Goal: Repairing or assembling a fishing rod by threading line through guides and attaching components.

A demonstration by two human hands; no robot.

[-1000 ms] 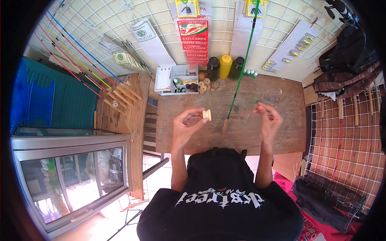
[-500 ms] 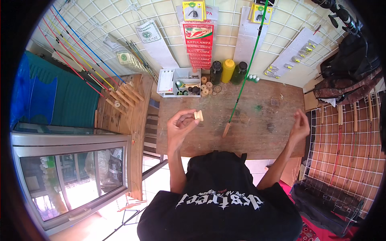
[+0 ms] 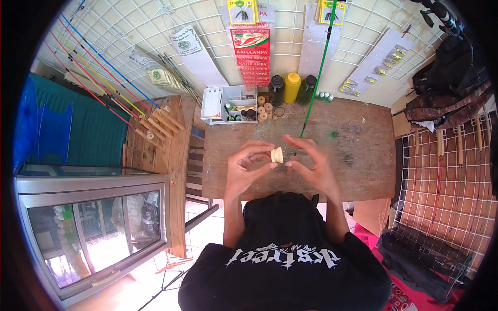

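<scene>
Over the middle of the workbench, my left hand pinches a small pale wooden spool between thumb and fingertips. The spool has a narrow waist and wider rims. My right hand is just right of it, thumb and fingers apart in a curve facing the spool, with a slight gap between them. Behind my right hand runs a thin green fishing rod, its upper end against the wall. My fingers mostly hide the rod's handle.
At the back of the wooden workbench stand a white divided tray, brown wooden spools, a yellow squeeze bottle, two dark bottles and small green-labelled vials. A glass cabinet is at left, a rack of rods at right.
My left hand has carried the spool rightward to the middle. My right hand has swung in from the right side of the bench to beside the spool. The view has shifted slightly.
</scene>
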